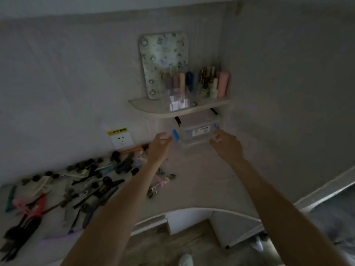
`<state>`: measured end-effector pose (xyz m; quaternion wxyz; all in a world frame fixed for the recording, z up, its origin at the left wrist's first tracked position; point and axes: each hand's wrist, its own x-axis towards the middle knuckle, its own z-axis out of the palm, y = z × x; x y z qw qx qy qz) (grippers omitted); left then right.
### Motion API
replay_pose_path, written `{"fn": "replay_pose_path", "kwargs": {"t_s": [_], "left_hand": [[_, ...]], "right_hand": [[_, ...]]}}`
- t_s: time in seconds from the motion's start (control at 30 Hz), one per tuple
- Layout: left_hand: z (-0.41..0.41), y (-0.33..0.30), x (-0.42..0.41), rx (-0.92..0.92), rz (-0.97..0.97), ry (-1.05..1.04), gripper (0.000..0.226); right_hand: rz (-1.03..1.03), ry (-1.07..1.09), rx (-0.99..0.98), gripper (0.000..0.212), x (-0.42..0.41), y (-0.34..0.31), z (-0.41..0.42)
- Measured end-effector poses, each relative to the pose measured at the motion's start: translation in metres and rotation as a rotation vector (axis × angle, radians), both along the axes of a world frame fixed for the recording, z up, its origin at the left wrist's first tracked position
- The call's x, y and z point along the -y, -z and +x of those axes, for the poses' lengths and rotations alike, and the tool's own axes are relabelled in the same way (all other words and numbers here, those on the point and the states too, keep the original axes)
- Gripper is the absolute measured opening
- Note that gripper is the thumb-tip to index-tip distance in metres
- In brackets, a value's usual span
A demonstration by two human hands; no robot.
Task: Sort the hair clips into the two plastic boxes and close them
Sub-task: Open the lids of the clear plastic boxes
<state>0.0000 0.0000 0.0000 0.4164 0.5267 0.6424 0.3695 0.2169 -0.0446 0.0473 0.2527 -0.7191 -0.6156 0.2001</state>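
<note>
Here, boxes: clear plastic boxes [196, 134], seemingly stacked, sit at the desk's [201, 179] back right corner, tucked under the shelf [153, 106]; a blue latch [175, 136] shows on the left end.
Left hand: the left hand [159, 145] is just beside the latch end, fingers apart, not yet gripping as far as the dim view shows.
Right hand: the right hand [225, 144] is at the right end, fingers spread, touching or nearly so; I cannot tell which.
Clips: the clips [76, 181] lie scattered along the desk's left side, by the back edge; none sorted yet.
Risk, shelf: lifting instead of sliding could knock the shelf and topple the bottles [203, 83].
Risk, stack: an uneven pull may slide the upper box off.
Risk, latch: pinching the latch may pop a lid.
Risk, forearm: the left forearm passes over clips and may sweep some off the desk's front edge.
</note>
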Motion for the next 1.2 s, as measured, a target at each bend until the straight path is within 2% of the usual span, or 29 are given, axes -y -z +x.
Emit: {"fn": "replay_pose_path", "kwargs": {"t_s": [0.13, 0.23, 0.37, 0.53, 0.67, 0.8, 0.93, 1.07, 1.13, 1.2], "left_hand": [[0.018, 0.019, -0.047, 0.244, -0.143, -0.099, 0.059], [0.032, 0.016, -0.078, 0.357, -0.204, -0.118, 0.058], [0.043, 0.014, -0.097, 0.393, -0.22, -0.06, 0.047], [0.046, 0.016, -0.091, 0.424, -0.144, -0.051, 0.044], [0.05, 0.003, -0.055, 0.501, -0.079, -0.059, 0.035], [0.053, 0.002, 0.001, 0.483, -0.015, 0.01, 0.034], [0.051, 0.024, 0.048, 0.365, -0.081, 0.038, 0.034], [0.043, 0.048, 0.078, 0.332, -0.169, -0.013, 0.036], [0.039, 0.06, 0.092, 0.307, -0.171, -0.014, 0.032], [0.032, 0.07, 0.1, 0.286, -0.185, -0.008, 0.026]], "right_hand": [[-0.117, 0.157, -0.422, 0.055, -0.046, 0.013, -0.014], [-0.17, 0.277, -0.668, 0.073, -0.079, 0.027, -0.016], [-0.093, 0.395, -0.919, 0.06, -0.096, 0.035, -0.019], [0.045, 0.454, -1.173, 0.06, -0.094, 0.032, -0.026], [0.096, 0.485, -1.176, 0.063, -0.065, 0.026, -0.026], [0.114, 0.504, -1.109, 0.069, -0.024, 0.032, -0.016], [0.093, 0.474, -1.045, 0.065, 0.028, 0.057, -0.012], [0.014, 0.486, -1.068, 0.06, 0.069, 0.086, -0.012], [-0.084, 0.506, -0.965, 0.049, 0.082, 0.101, -0.004], [-0.171, 0.529, -0.746, 0.037, 0.087, 0.111, 0.01]]}}
